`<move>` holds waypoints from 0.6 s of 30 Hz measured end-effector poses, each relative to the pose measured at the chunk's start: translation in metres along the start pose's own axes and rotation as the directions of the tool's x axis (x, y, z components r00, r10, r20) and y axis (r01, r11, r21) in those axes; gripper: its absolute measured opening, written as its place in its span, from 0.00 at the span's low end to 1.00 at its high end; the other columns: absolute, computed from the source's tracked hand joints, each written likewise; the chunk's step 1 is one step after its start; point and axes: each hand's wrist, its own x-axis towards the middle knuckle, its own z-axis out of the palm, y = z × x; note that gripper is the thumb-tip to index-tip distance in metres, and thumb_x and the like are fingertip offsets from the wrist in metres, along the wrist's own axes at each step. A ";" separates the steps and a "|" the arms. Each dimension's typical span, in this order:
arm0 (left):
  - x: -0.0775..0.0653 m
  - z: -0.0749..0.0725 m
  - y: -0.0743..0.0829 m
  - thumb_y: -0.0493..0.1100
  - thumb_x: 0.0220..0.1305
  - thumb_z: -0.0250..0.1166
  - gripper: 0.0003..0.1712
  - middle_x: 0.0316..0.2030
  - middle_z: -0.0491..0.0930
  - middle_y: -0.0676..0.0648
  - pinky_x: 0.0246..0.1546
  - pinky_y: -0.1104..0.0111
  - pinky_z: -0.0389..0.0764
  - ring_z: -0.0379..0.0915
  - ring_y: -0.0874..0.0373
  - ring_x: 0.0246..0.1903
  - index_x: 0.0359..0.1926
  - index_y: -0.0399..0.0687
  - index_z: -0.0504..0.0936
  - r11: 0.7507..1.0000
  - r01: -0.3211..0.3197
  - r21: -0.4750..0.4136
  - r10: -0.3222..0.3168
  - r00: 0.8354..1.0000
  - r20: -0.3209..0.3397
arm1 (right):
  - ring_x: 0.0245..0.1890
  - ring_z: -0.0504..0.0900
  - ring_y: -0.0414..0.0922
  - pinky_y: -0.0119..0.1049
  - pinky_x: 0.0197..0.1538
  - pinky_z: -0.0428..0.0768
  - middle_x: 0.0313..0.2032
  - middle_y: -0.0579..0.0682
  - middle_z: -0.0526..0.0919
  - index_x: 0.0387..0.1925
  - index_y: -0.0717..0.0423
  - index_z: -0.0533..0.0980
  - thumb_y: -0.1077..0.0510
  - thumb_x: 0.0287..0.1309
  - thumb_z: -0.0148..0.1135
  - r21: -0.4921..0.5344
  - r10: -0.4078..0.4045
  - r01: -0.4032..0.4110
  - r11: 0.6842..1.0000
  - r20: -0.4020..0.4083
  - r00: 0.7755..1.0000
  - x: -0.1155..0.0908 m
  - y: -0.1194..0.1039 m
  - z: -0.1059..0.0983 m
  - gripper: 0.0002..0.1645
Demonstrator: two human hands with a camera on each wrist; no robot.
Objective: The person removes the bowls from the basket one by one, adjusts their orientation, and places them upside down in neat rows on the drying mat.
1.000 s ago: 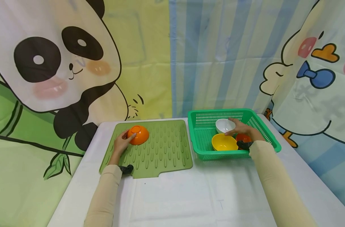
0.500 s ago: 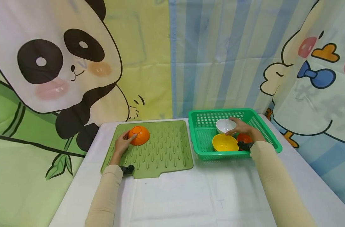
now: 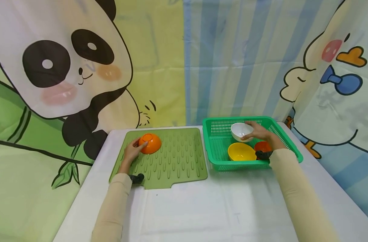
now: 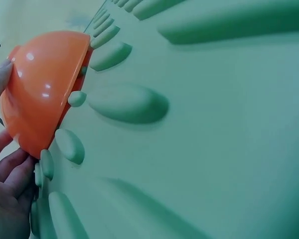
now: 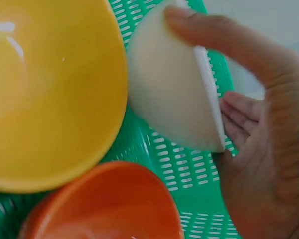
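Note:
An orange bowl (image 3: 152, 144) rests upside down on the green draining mat (image 3: 177, 158), its rim on the raised ridges. My left hand (image 3: 131, 151) holds it from the left, thumb on the base side and fingers low by the rim in the left wrist view. Over the green basket (image 3: 232, 166), my right hand (image 3: 260, 131) grips a white bowl (image 3: 239, 130) by its rim, thumb on the outside (image 5: 164, 84). A yellow bowl (image 3: 242, 153) and a red-orange bowl (image 3: 263, 146) sit upright in the basket, just in front of the white one.
The mat and basket stand side by side on a white-covered table (image 3: 190, 215), a narrow gap between them. Behind them hangs a printed curtain (image 3: 159, 67) with a panda and a white bird. A black strap device (image 3: 136, 178) sits on the left wrist.
My right hand has lifted the white bowl slightly and tilted it. The left hand stays on the orange bowl. The whole head view has shifted a little.

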 end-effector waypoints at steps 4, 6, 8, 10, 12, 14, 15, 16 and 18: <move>0.001 0.000 0.003 0.67 0.47 0.62 0.49 0.64 0.59 0.42 0.60 0.58 0.64 0.56 0.49 0.63 0.66 0.49 0.59 1.000 0.001 -0.012 -0.001 1.000 0.001 | 0.55 0.59 0.62 0.59 0.53 0.67 0.64 0.67 0.49 0.66 0.64 0.47 0.47 0.39 0.71 0.010 -0.011 0.011 1.000 -0.016 1.000 -0.001 -0.007 -0.005 0.60; 0.001 0.000 0.003 0.66 0.48 0.61 0.48 0.64 0.59 0.42 0.60 0.57 0.63 0.55 0.48 0.63 0.66 0.48 0.58 1.000 -0.008 -0.016 0.008 1.000 0.004 | 0.55 0.59 0.62 0.59 0.53 0.67 0.64 0.68 0.49 0.66 0.64 0.47 0.47 0.39 0.72 0.015 -0.013 0.013 1.000 -0.016 1.000 -0.002 -0.009 -0.006 0.60; 0.001 -0.001 0.002 0.66 0.48 0.62 0.48 0.64 0.59 0.42 0.60 0.58 0.63 0.55 0.49 0.63 0.66 0.49 0.59 1.000 -0.006 -0.028 0.006 1.000 0.006 | 0.55 0.59 0.62 0.58 0.53 0.67 0.64 0.67 0.49 0.66 0.63 0.47 0.47 0.38 0.72 0.018 -0.005 0.006 1.000 -0.014 1.000 -0.003 -0.009 -0.006 0.61; 0.002 -0.001 0.001 0.66 0.48 0.62 0.48 0.64 0.58 0.42 0.60 0.58 0.63 0.55 0.49 0.63 0.66 0.49 0.58 1.000 -0.008 -0.025 0.008 1.000 0.012 | 0.55 0.60 0.62 0.57 0.53 0.68 0.64 0.67 0.49 0.66 0.63 0.47 0.47 0.38 0.72 0.023 0.005 -0.004 1.000 -0.011 1.000 -0.003 -0.011 -0.006 0.61; 0.002 -0.002 0.000 0.66 0.48 0.62 0.49 0.64 0.58 0.42 0.60 0.58 0.63 0.55 0.49 0.63 0.66 0.48 0.57 1.000 -0.009 -0.018 0.010 1.000 0.018 | 0.55 0.59 0.62 0.58 0.52 0.67 0.64 0.68 0.49 0.66 0.64 0.46 0.47 0.38 0.72 0.030 0.003 -0.003 1.000 -0.005 1.000 -0.005 -0.014 -0.006 0.61; 0.002 -0.002 0.000 0.67 0.48 0.61 0.50 0.64 0.58 0.42 0.60 0.57 0.63 0.55 0.48 0.63 0.66 0.48 0.57 1.000 -0.010 -0.003 0.010 1.000 0.021 | 0.56 0.59 0.62 0.59 0.52 0.67 0.64 0.67 0.48 0.66 0.63 0.46 0.47 0.39 0.72 0.031 0.003 -0.003 1.000 -0.003 1.000 -0.007 -0.019 -0.008 0.61; 0.002 -0.002 -0.001 0.67 0.48 0.61 0.50 0.65 0.57 0.42 0.60 0.56 0.63 0.55 0.48 0.63 0.67 0.48 0.56 1.000 -0.013 0.007 0.013 1.000 0.025 | 0.56 0.58 0.62 0.59 0.53 0.66 0.64 0.67 0.48 0.67 0.62 0.46 0.46 0.39 0.71 0.028 0.001 -0.001 1.000 -0.002 1.000 -0.008 -0.022 -0.009 0.61; 0.002 -0.002 -0.001 0.67 0.48 0.61 0.50 0.65 0.57 0.42 0.60 0.56 0.62 0.55 0.47 0.63 0.67 0.49 0.56 1.000 -0.016 0.017 0.016 0.999 0.028 | 0.57 0.58 0.62 0.59 0.53 0.66 0.64 0.66 0.48 0.67 0.61 0.46 0.46 0.39 0.71 0.025 -0.003 0.003 1.000 -0.003 1.000 -0.009 -0.025 -0.010 0.60; 0.003 -0.002 0.000 0.68 0.48 0.60 0.51 0.65 0.57 0.42 0.60 0.55 0.62 0.54 0.47 0.63 0.67 0.49 0.55 0.999 -0.026 0.042 0.025 0.999 0.037 | 0.58 0.57 0.61 0.59 0.54 0.66 0.65 0.64 0.49 0.67 0.59 0.48 0.46 0.39 0.71 0.018 -0.012 0.012 1.000 -0.002 1.000 -0.010 -0.032 -0.014 0.60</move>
